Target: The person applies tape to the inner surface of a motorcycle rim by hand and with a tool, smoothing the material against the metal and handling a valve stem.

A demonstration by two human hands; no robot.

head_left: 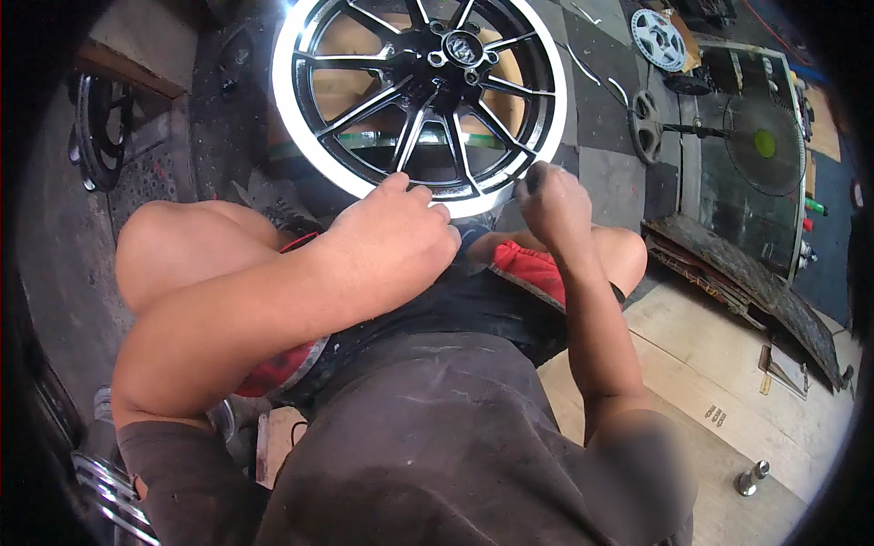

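In front of my knees lies a black alloy wheel (428, 114) with bright-edged spokes and a broad silver rim, its hub facing up. My left hand (401, 227) lies over the near edge of the rim, fingers bent around it and the thumb hidden. To its right, my right hand (557, 202) is closed at the near right part of the rim. A small dark pad (535, 175) shows between its fingers, against or very near the rim; its kind is not clear. Through the spokes a round wooden surface (341, 91) is visible under the wheel.
A white wheel (657, 41) lies at the far right, near a round fan (765, 144) and a glass-fronted panel (742, 196). A worn dark board (746, 291) borders the pale wooden floor (692, 391). A small metal piece (752, 478) stands there. Chrome tubes (114, 496) lie at lower left.
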